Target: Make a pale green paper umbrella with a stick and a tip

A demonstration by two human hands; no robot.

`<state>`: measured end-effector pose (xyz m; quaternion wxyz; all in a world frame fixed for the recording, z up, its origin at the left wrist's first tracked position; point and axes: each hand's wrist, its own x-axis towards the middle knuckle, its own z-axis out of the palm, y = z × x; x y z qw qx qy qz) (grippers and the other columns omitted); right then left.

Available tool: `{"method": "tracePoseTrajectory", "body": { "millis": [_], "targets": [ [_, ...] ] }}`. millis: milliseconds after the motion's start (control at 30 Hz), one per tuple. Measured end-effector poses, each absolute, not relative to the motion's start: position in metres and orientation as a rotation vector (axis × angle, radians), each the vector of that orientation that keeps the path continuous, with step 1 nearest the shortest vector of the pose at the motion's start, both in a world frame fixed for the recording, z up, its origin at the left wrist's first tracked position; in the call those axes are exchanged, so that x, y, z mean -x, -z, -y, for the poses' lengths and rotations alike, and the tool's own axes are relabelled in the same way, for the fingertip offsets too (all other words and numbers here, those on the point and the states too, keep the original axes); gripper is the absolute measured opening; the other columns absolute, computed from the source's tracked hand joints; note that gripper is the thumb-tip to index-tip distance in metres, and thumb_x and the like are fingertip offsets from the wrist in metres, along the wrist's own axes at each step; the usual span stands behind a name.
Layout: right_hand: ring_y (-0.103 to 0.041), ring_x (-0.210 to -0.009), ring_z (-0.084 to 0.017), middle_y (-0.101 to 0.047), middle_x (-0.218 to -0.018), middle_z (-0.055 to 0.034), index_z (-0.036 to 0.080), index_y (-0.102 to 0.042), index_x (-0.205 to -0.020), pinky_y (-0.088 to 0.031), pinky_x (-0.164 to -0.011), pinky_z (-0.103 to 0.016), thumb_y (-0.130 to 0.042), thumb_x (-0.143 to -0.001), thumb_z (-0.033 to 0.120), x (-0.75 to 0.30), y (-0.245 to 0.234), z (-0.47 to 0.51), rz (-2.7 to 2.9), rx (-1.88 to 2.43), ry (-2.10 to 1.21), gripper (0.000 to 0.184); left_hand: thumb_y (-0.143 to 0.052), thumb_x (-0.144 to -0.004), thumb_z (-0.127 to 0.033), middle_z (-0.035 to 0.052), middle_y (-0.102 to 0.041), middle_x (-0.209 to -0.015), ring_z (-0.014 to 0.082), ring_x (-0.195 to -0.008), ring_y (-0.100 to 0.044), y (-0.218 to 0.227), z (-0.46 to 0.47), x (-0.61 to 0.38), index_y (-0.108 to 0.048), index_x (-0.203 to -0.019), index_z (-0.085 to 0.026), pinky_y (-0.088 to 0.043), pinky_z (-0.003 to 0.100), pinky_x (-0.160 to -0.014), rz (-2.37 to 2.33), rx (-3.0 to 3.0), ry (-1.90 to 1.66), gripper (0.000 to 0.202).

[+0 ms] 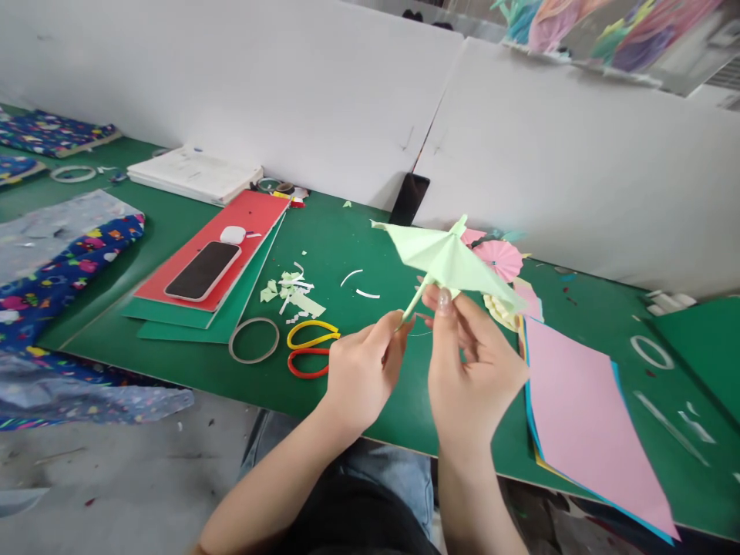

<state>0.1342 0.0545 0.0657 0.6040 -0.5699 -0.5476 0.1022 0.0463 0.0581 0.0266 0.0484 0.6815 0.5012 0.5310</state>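
A pale green paper umbrella (pixel 448 258) is held up in front of me over the table, its folded canopy spread and tilted. My left hand (pixel 367 362) is closed around the lower end of its rolled paper handle (pixel 417 299). The fingertips of my right hand (pixel 471 354) pinch at the underside of the canopy near the handle; their exact grip is partly hidden. Just left of my left hand lie scissors (pixel 312 334) with yellow and red handle loops, the blades hidden behind the hand.
Green and white paper scraps (pixel 294 293) lie mid-table. Left are a tape ring (pixel 254 340) and a phone (pixel 203 270) on a red folder (pixel 237 223). Pink paper sheets (pixel 590 408) sit at right. Pink paper umbrellas (pixel 498 260) lie behind my hands. Another phone (pixel 410 198) leans against the partition (pixel 260 85).
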Motion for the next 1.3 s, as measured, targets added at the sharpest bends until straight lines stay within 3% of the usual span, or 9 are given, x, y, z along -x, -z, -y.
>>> {"method": "tracePoseTrajectory", "body": {
  "millis": [133,300,400,533,667,867,1033,1200,1300],
  "targets": [
    [-0.072,-0.083,-0.021,-0.074,-0.096,-0.0069,0.02,-0.07,-0.102,-0.059,-0.074,-0.033,-0.058,-0.086,0.022,-0.135,-0.055,-0.059,1.288,1.339,-0.149,0.02,-0.05,-0.09,-0.016,-0.0024,-0.06,-0.059,0.0071,-0.046,-0.05,-0.024,-0.061,-0.049,-0.062,-0.096,-0.015,-0.038,0.016,-0.047,-1.494,-2.051,-1.652,0.013],
    [-0.072,-0.083,-0.024,-0.074,-0.097,-0.0108,0.018,-0.071,-0.105,-0.058,-0.072,-0.034,-0.06,-0.084,0.023,-0.137,-0.05,-0.062,1.318,1.354,-0.053,0.024,-0.036,-0.097,-0.021,0.0043,-0.059,-0.081,0.0114,-0.065,-0.056,-0.028,-0.063,-0.048,-0.054,-0.119,-0.016,-0.044,0.02,-0.058,-1.351,-1.979,-1.519,0.029],
    [-0.072,-0.081,-0.024,-0.075,-0.092,-0.0107,0.018,-0.072,-0.102,-0.058,-0.068,-0.033,-0.06,-0.083,0.023,-0.137,-0.051,-0.061,1.328,1.335,-0.056,0.023,-0.033,-0.098,-0.023,0.0025,-0.056,-0.076,0.0111,-0.064,-0.053,-0.03,-0.064,-0.046,-0.06,-0.105,-0.017,-0.043,0.021,-0.06,-1.269,-1.809,-1.485,0.028],
    [-0.072,-0.08,-0.024,-0.074,-0.096,-0.0103,0.018,-0.07,-0.107,-0.059,-0.068,-0.034,-0.061,-0.082,0.022,-0.139,-0.048,-0.061,1.286,1.296,-0.204,0.027,-0.041,-0.096,-0.029,-0.0034,-0.045,-0.058,0.0084,-0.049,-0.043,-0.034,-0.063,-0.045,-0.063,-0.085,-0.017,-0.037,0.02,-0.049,-1.11,-1.546,-1.463,0.027],
    [-0.071,-0.08,-0.024,-0.074,-0.098,-0.0085,0.018,-0.072,-0.102,-0.059,-0.07,-0.035,-0.063,-0.081,0.024,-0.14,-0.051,-0.062,1.195,1.274,-0.418,0.024,-0.045,-0.094,-0.033,-0.0061,-0.041,-0.049,0.0072,-0.04,-0.038,-0.037,-0.062,-0.042,-0.064,-0.086,-0.016,-0.033,0.02,-0.042,-1.028,-1.362,-1.43,0.026],
    [-0.07,-0.078,-0.024,-0.075,-0.09,-0.0069,0.019,-0.074,-0.095,-0.058,-0.073,-0.038,-0.067,-0.077,0.034,-0.141,-0.064,-0.064,1.116,1.257,-0.628,0.024,-0.048,-0.092,-0.029,-0.004,-0.05,-0.051,0.0067,-0.037,-0.041,-0.04,-0.065,-0.038,-0.064,-0.085,-0.017,-0.035,0.02,-0.039,-1.103,-1.44,-1.442,0.022],
    [-0.069,-0.092,-0.026,-0.073,-0.101,-0.0088,0.02,-0.072,-0.1,-0.056,-0.083,-0.041,-0.065,-0.08,0.035,-0.146,-0.069,-0.062,1.223,1.244,-0.735,0.026,-0.051,-0.091,-0.025,-0.0019,-0.057,-0.056,0.0063,-0.038,-0.044,-0.04,-0.066,-0.038,-0.066,-0.083,-0.017,-0.035,0.019,-0.038,-1.21,-1.524,-1.475,0.019],
    [-0.067,-0.1,-0.023,-0.071,-0.109,-0.0078,0.025,-0.065,-0.117,-0.059,-0.079,-0.035,-0.055,-0.089,0.033,-0.153,-0.075,-0.055,1.384,1.213,-0.926,0.031,-0.052,-0.09,-0.02,-0.0017,-0.058,-0.059,0.008,-0.047,-0.05,-0.038,-0.068,-0.039,-0.068,-0.088,-0.017,-0.04,0.018,-0.045,-1.319,-1.617,-1.535,0.016],
    [-0.062,-0.111,-0.024,-0.067,-0.118,-0.0071,0.026,-0.062,-0.12,-0.056,-0.087,-0.037,-0.053,-0.09,0.035,-0.154,-0.075,-0.052,1.398,1.256,-0.874,0.033,-0.05,-0.09,-0.016,-0.0009,-0.059,-0.062,0.0081,-0.051,-0.052,-0.034,-0.069,-0.04,-0.067,-0.09,-0.015,-0.04,0.017,-0.047,-1.389,-1.743,-1.583,0.017]
  ]
}}
